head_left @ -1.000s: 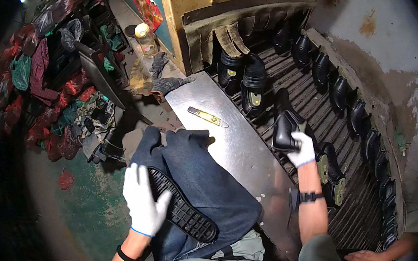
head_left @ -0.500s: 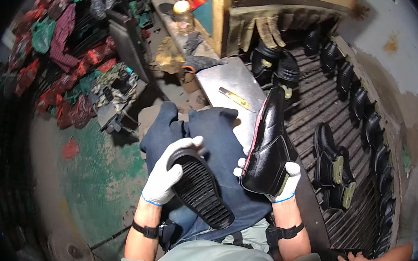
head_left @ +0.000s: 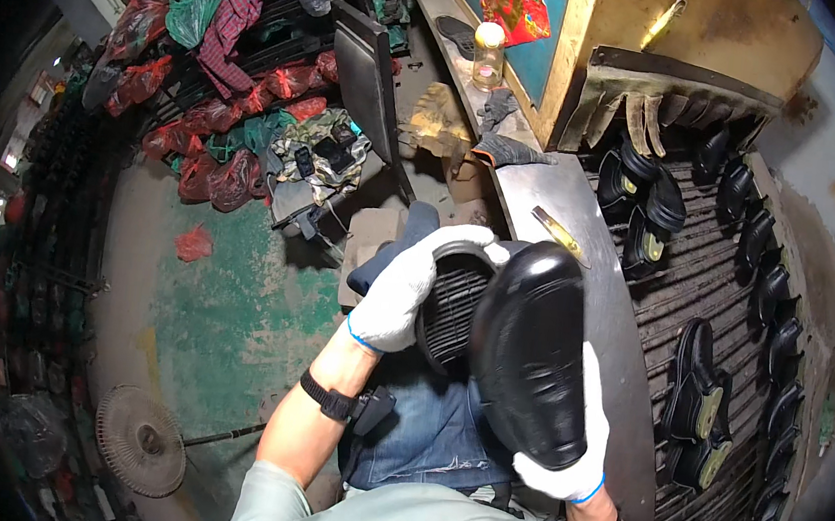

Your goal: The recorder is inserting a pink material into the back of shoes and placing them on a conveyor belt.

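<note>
My gloved left hand [head_left: 396, 299] is wrapped round the rim of a black ribbed shoe sole [head_left: 451, 314], its grooved face toward me. The sole is beside a glossy black leather shoe upper [head_left: 533, 352] and partly hidden behind it; whether they touch I cannot tell. The shoe upper is held toe up by my gloved right hand [head_left: 582, 455], with the palm under its heel end and along its right side. Both are over my lap. A yellow utility knife [head_left: 561, 236] lies on the metal bench top beyond the shoe upper.
To the right, black shoes [head_left: 696, 398] stand on a slatted rack [head_left: 658, 324], with more along the wall. A dark glove [head_left: 513, 152] and a jar [head_left: 488, 58] sit at the bench's far end. At left are a fan [head_left: 141, 440], a chair [head_left: 369, 80] and red bags [head_left: 234, 181].
The sole and shoe upper have come close together. The shoe upper has turned, so its top now faces me. My view has shifted left, and the other person's forearm has mostly left it.
</note>
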